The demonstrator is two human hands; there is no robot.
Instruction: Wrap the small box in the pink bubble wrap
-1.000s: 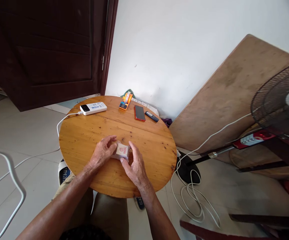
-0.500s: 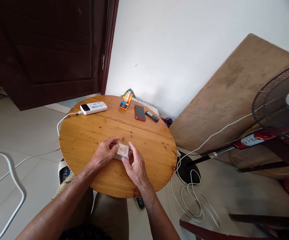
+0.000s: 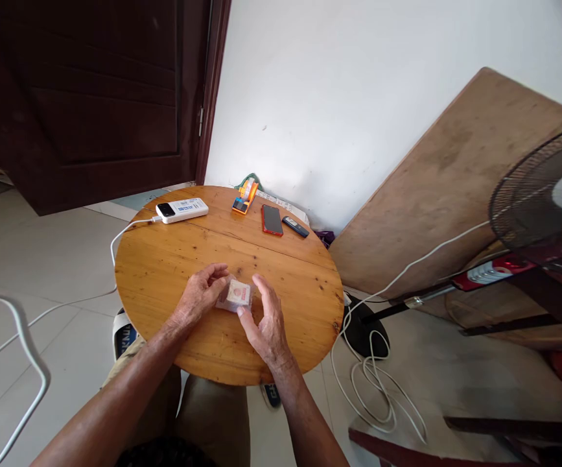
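Note:
A small square block in clear plastic wrap (image 3: 238,294), with red print on its pale top, lies flat on the round wooden table (image 3: 164,272). At its left side is my left hand (image 3: 203,292), fingers loosely bent and apart, thumb over or against the loose plastic; I cannot tell whether it touches. My right hand (image 3: 265,321) is on the other side, fingers spread, its thumb tip at the block's near right corner. Neither hand is gripping the block.
Toward the table's far side are a white power bank (image 3: 186,209) with a cable, an orange tape dispenser (image 3: 245,196), a red-edged phone (image 3: 272,220) and a dark small device (image 3: 295,226). A standing fan (image 3: 543,201) and coiled white cable (image 3: 382,395) are at right.
Both hands have loosened and drawn slightly apart from the wrapped block. More of its top and of the plastic on its left now shows.

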